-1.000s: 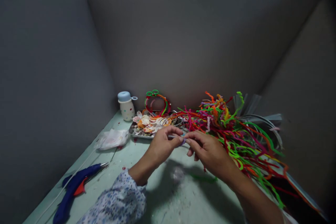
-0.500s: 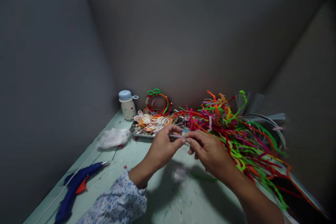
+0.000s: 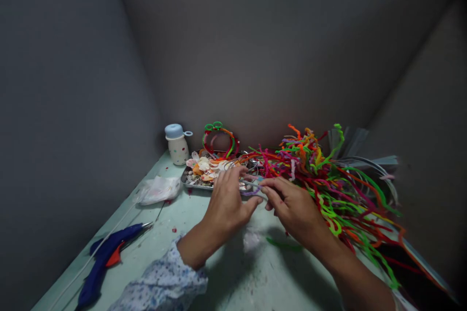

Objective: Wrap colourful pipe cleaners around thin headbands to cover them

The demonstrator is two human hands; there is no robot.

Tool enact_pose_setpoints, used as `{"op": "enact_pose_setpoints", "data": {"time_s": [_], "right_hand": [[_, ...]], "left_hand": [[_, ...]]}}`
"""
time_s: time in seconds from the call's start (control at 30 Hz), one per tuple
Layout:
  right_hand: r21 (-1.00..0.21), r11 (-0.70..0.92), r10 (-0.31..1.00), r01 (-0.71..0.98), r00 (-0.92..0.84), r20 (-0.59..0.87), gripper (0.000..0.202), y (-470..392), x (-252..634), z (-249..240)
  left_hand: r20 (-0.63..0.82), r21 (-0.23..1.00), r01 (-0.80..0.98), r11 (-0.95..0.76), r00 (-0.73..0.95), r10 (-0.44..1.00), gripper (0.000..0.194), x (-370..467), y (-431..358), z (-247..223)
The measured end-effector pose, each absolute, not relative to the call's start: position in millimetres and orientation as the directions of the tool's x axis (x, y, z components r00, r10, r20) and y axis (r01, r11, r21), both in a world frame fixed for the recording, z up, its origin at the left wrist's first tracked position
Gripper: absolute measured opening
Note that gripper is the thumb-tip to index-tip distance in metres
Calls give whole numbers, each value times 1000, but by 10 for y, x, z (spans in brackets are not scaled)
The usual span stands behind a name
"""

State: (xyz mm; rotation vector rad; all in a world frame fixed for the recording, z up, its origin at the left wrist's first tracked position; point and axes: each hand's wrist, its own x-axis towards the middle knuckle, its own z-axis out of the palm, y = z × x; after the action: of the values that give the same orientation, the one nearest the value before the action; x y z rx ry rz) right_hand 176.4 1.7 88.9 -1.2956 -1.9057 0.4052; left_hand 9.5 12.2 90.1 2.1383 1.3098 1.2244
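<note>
Since the earlier frame, our left hand [image 3: 228, 204] has opened: its thumb stands apart from the fingers, and we cannot tell whether those touch the thin strip [image 3: 250, 183]. Our right hand [image 3: 288, 199] pinches thumb and index finger together on the strip's end and a purple pipe cleaner [image 3: 251, 193]. Both are held above the desk [image 3: 156, 243], long axes running left to right. The metal tray [image 3: 197, 186] edges close beyond our left hand; room opens nearer us, between blue glue gun [image 3: 98, 272] and pipe-cleaner pile [image 3: 310, 170].
</note>
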Motion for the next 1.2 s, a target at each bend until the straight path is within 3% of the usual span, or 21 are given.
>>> {"op": "enact_pose_setpoints", "data": {"time_s": [0.1,0.17,0.23,0.37,0.63,0.9,1.2], "right_hand": [[-630,400,898,666,-148,414,22,32,1765,868],[-630,387,905,673,-145,401,23,40,1765,848],[-633,371,912,679,-139,385,24,46,1768,836],[-665,318,929,675,-80,362,26,45,1777,857],[-716,286,942,637,-51,332,24,32,1767,873],[-704,330,933,629,-107,342,26,44,1735,836],[-723,327,944,609,-169,284,26,30,1764,868]], "left_hand": [[697,348,750,-562,194,690,56,147,100,787],[752,277,793,-543,172,636,42,180,89,724],[785,270,811,-520,128,607,33,205,78,689],[841,276,807,-522,59,537,34,221,81,670],[707,347,733,-585,205,677,20,207,118,622],[742,79,798,-598,354,569,17,199,104,598],[764,19,791,-612,383,519,16,178,120,614]]}}
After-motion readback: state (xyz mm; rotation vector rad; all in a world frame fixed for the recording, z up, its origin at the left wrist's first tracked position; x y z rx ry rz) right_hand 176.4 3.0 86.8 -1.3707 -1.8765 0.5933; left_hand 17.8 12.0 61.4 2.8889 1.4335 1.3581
